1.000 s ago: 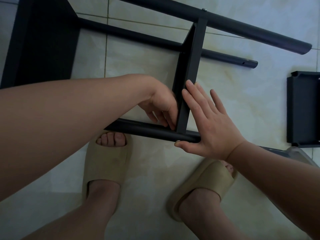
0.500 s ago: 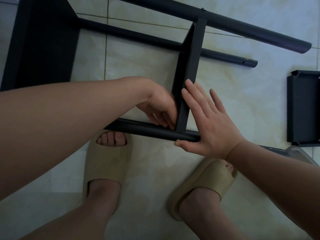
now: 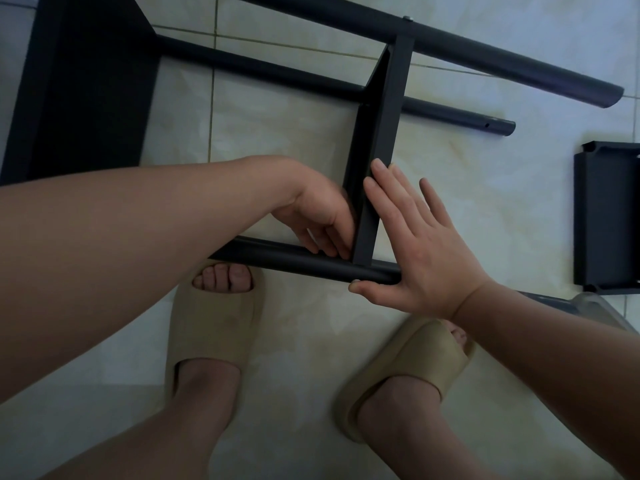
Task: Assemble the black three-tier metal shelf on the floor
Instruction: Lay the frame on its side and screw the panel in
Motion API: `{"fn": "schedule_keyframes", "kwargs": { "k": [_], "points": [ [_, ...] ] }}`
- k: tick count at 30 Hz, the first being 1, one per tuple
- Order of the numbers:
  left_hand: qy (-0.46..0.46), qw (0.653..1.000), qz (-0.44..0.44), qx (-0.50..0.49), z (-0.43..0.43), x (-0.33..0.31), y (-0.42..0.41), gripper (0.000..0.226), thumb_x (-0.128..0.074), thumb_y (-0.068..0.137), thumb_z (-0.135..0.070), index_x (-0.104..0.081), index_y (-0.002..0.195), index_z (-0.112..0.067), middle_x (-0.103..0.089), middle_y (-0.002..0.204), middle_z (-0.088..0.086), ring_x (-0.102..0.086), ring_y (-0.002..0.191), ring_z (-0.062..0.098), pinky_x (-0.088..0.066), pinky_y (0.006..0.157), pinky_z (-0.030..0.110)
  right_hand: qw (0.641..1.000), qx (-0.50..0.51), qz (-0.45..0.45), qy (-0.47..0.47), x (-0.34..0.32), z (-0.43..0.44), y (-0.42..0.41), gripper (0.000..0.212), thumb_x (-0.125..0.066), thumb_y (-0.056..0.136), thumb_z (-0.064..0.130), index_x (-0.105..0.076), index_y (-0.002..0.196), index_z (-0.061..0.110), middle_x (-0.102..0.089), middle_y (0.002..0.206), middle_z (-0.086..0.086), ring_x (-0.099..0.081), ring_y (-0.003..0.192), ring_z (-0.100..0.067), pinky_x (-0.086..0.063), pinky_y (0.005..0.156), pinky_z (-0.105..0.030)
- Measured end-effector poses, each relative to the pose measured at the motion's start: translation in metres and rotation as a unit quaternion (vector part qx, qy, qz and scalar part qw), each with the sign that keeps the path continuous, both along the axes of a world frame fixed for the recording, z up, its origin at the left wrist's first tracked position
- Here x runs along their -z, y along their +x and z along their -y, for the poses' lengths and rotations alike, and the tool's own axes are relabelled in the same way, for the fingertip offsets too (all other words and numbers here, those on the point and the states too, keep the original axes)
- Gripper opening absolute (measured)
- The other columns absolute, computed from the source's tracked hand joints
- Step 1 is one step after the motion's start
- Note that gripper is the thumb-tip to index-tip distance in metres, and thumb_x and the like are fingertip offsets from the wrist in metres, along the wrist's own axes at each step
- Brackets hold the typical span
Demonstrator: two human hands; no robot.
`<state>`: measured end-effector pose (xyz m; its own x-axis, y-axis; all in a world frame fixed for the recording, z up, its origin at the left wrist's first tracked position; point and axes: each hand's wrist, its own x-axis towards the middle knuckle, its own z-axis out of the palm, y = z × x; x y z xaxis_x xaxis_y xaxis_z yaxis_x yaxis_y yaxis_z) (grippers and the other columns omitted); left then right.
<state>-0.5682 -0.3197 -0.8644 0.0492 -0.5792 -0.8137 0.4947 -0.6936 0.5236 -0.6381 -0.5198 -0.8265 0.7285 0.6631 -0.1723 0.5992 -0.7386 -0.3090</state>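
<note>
The black shelf frame lies on its side on the tiled floor. Its middle tray (image 3: 384,109) spans from the far upper pole (image 3: 485,53) down to the near pole (image 3: 277,258). My left hand (image 3: 318,216) is tucked into the inside corner where that tray meets the near pole, fingers curled downward; what they hold is hidden. My right hand (image 3: 422,251) lies flat against the tray's outer side, fingers straight, thumb along the near pole's underside. An end tray (image 3: 90,91) is fixed at the left.
A loose black tray (image 3: 609,220) lies on the floor at the right, with a clear plastic object (image 3: 595,306) just below it. A lower far pole (image 3: 450,116) ends free past the middle tray. My feet in beige sandals (image 3: 211,323) stand right under the near pole.
My left hand's fingers have shifted slightly at the tray corner. The right hand and the frame have stayed in place.
</note>
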Motion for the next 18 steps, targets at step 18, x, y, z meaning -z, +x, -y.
{"fn": "schedule_keyframes", "kwargs": {
  "k": [18],
  "points": [
    [-0.005,1.000,0.011,0.026,-0.0026,-0.0077,0.0067,0.014,-0.069,0.089,-0.012,-0.075,0.095,-0.023,-0.078,0.097,-0.006,-0.071,0.098,0.009,-0.048,0.099,0.036,1.000,0.000,0.004,-0.001,0.0003,-0.0003,0.0000,0.111,-0.050,0.084,0.078,-0.016,0.161,0.006,-0.007,0.170,-0.010,-0.003,0.158,-0.025,-0.015,0.123,-0.060]
  ]
}}
